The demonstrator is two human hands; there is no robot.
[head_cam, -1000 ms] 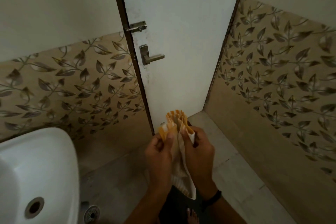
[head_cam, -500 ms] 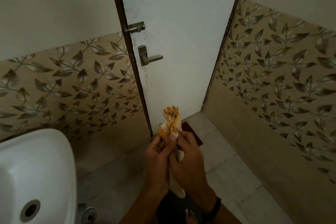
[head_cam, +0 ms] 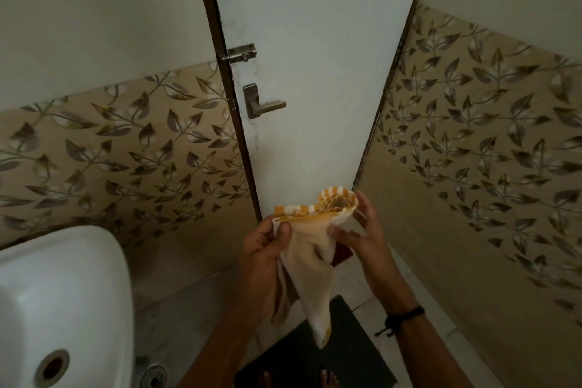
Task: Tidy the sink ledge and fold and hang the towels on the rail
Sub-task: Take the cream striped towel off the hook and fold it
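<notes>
Nearest to you, at the bottom of the view, your bare feet [head_cam: 327, 379] stand on a dark mat [head_cam: 346, 353], directly below the towel. The towel [head_cam: 310, 264] is the landmark here: a cream cloth with an orange-and-white striped band along its top edge, hanging in the air in front of your body, its long axis running almost straight down from the band to a loose lower corner over the mat. Your left hand [head_cam: 263, 257] is closed on the towel's upper left corner, thumb pressed over the front of the cloth. Your right hand [head_cam: 362, 238], with a dark band at the wrist, is at the upper right, where the striped band curls into a loop; the thumb rests on the cloth and the fingers are spread behind it, so this reads as a light hold, not a firm pinch. Both hands sit level at the top edge, on either side of it, and the free length lies below them; the fold will likely depend on drawing that top edge flat. Left of the towel and lower is the white sink [head_cam: 63, 293]. Beyond the towel stands the door [head_cam: 315, 41] with its handle [head_cam: 263, 102] and bolt [head_cam: 241, 53]. No rail is in view.
</notes>
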